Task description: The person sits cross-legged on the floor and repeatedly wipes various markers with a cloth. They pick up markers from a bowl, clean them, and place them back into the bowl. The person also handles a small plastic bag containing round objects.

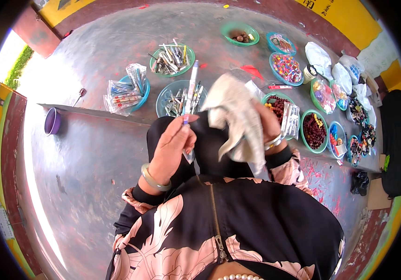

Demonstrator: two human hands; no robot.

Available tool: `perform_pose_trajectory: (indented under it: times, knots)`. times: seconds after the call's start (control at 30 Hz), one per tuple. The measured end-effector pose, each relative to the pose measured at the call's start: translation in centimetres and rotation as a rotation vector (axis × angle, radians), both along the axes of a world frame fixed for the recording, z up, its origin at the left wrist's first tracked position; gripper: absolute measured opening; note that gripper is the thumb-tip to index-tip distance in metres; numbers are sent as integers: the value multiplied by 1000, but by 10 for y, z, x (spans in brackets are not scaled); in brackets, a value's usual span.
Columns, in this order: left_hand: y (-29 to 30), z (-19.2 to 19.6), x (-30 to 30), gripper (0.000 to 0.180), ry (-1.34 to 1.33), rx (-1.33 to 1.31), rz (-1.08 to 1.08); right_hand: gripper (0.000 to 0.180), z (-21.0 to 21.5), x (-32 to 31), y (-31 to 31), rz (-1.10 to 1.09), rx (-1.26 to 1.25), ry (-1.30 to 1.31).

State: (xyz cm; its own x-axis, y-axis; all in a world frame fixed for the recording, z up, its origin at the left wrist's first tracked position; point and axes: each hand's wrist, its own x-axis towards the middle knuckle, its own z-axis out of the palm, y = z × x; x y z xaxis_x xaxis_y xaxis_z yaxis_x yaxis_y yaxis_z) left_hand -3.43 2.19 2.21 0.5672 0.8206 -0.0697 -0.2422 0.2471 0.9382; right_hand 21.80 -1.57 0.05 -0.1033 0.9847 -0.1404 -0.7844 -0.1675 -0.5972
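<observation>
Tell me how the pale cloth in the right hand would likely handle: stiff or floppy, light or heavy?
The pale cloth is probably floppy, since it hangs in loose folds from the right hand. It is likely light for its size, looking thin and held up one-handed. It seems unlikely to roll, having no firm round shape.

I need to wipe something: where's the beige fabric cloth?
In the head view, the cloth is in the right hand, right of the slender, purple-ended pen in the left hand.
</observation>
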Motion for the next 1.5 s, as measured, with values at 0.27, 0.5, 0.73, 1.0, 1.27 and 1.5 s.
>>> perform_pose_trajectory:
  times: [0.27, 0.5, 0.73, 1.0, 1.27, 1.5]
  knots:
    - [-11, -9, -11, 19, 109, -34, -150, 44, 17, -81, -1, 197, 254, -34]
    - [-13, -22, -16, 25, 152, 101, -180, 44, -8, -98, -2, 236, 183, -109]
    - [-17, -23, -16, 25, 267, 265, -193, 31, 2, -100, -2, -28, 114, -438]
    - [-20, -18, -15, 19, 259, 190, -311, 33, 19, -76, -6, -223, 260, 53]
    - [-25, -12, -34, 22, 284, -28, -375, 34, -28, 55, 43, -204, 618, 179]
    - [-24, -7, -52, 23, 278, 40, -252, 41, -119, 107, 67, -520, -123, -1312]
